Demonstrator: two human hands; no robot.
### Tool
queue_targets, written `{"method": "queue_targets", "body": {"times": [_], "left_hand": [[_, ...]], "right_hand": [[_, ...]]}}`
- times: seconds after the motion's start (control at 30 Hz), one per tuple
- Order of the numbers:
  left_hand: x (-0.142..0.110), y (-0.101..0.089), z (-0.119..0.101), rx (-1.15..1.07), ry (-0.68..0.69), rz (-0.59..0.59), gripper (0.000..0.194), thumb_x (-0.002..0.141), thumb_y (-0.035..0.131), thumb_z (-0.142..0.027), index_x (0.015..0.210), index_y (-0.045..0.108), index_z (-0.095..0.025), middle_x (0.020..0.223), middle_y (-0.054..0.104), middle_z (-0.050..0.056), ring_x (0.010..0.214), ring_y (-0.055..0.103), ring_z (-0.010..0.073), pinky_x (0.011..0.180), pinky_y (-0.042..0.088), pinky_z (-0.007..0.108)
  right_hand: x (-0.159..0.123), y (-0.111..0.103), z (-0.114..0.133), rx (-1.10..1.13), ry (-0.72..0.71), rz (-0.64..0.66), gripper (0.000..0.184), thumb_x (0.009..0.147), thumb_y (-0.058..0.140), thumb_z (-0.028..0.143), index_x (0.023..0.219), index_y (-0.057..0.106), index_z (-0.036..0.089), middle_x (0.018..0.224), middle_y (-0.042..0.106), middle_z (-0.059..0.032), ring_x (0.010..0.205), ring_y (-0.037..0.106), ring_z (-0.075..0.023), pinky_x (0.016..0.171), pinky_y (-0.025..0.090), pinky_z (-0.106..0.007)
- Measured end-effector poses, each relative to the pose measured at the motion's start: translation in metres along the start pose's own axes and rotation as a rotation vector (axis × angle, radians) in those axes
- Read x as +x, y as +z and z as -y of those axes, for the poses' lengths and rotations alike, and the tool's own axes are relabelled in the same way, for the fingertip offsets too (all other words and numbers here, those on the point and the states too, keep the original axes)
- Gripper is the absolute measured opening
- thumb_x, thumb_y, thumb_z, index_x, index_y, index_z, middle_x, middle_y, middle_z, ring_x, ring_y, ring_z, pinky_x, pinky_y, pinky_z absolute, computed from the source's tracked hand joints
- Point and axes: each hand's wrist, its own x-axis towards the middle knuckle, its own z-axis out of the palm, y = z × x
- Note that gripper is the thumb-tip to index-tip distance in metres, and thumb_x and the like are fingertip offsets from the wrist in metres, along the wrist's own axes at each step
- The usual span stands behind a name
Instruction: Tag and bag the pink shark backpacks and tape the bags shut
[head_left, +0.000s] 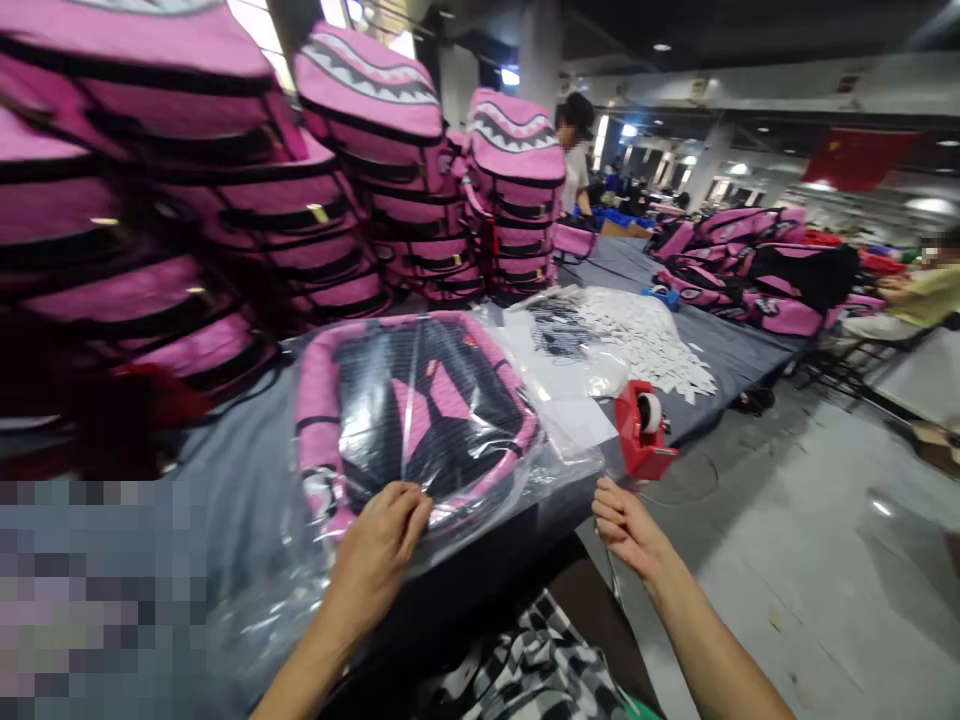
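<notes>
A pink and black backpack [442, 395] lies flat in a clear plastic bag [540, 470] on the table. My left hand [386, 530] rests at the near edge of the bag, fingers curled and pinched on the film. Off to the right, my right hand [628, 525] is closed at the table's front edge, gripping the loose end of the film, part of which hangs below it. Just beyond that hand stands a red tape dispenser [646, 435] with a roll of white tape.
Tall stacks of pink backpacks [405, 150] line the table's far left side. White tags [637, 340] lie piled behind the dispenser. More pink bags [750, 270] are heaped farther along the grey tabletop [240, 450]. A person [576, 160] stands behind the stacks; another sits far right.
</notes>
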Motion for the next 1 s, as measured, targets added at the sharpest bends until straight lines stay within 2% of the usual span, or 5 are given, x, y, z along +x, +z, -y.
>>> {"method": "queue_targets", "body": {"times": [0.13, 0.37, 0.6, 0.8, 1.0], "left_hand": [[0.001, -0.001, -0.009, -0.013, -0.017, -0.002, 0.035, 0.097, 0.037, -0.043, 0.077, 0.06, -0.023, 0.089, 0.064, 0.005, 0.085, 0.064, 0.0223, 0.08, 0.051, 0.037], [0.001, -0.003, -0.016, 0.001, -0.016, -0.006, 0.03, 0.099, 0.04, -0.034, 0.079, 0.058, -0.022, 0.088, 0.062, 0.004, 0.084, 0.06, 0.0205, 0.079, 0.048, 0.035], [-0.001, 0.0, -0.012, 0.019, 0.003, 0.001, 0.031, 0.102, 0.038, -0.034, 0.082, 0.059, -0.022, 0.09, 0.062, 0.004, 0.084, 0.058, 0.0197, 0.078, 0.045, 0.035], [-0.003, 0.001, -0.011, 0.003, 0.001, -0.01, 0.032, 0.102, 0.039, -0.033, 0.082, 0.06, -0.022, 0.091, 0.063, 0.005, 0.084, 0.058, 0.02, 0.078, 0.045, 0.036], [0.001, -0.001, -0.014, 0.035, -0.003, 0.033, 0.031, 0.102, 0.04, -0.033, 0.086, 0.063, -0.021, 0.092, 0.062, 0.005, 0.087, 0.057, 0.0201, 0.08, 0.046, 0.036]], "right_hand": [[0.018, 0.048, 0.059, 0.012, -0.07, 0.53, 0.045, 0.09, 0.062, 0.06, 0.075, 0.04, 0.024, 0.054, 0.025, 0.0114, 0.046, 0.016, -0.0081, 0.041, 0.018, -0.019], [0.109, 0.148, 0.11, -1.097, -0.389, 1.304, 0.033, 0.091, 0.061, 0.046, 0.072, 0.053, 0.02, 0.062, 0.045, 0.0069, 0.058, 0.036, -0.0097, 0.056, 0.025, -0.023], [0.142, 0.158, 0.086, -1.663, -0.562, 0.984, 0.031, 0.078, 0.079, 0.049, 0.092, 0.063, 0.026, 0.067, 0.062, 0.0035, 0.059, 0.053, -0.0156, 0.056, 0.026, -0.025], [0.097, 0.12, 0.07, -1.406, -1.1, 0.745, 0.01, 0.098, 0.059, 0.026, 0.099, 0.067, 0.022, 0.101, 0.072, -0.0072, 0.094, 0.066, -0.0197, 0.079, 0.046, -0.029], [0.067, 0.09, 0.01, -1.48, -1.368, 0.754, 0.072, 0.084, 0.075, 0.051, 0.147, 0.047, 0.033, 0.155, 0.041, -0.0173, 0.14, 0.042, -0.035, 0.11, 0.037, -0.052]]}}
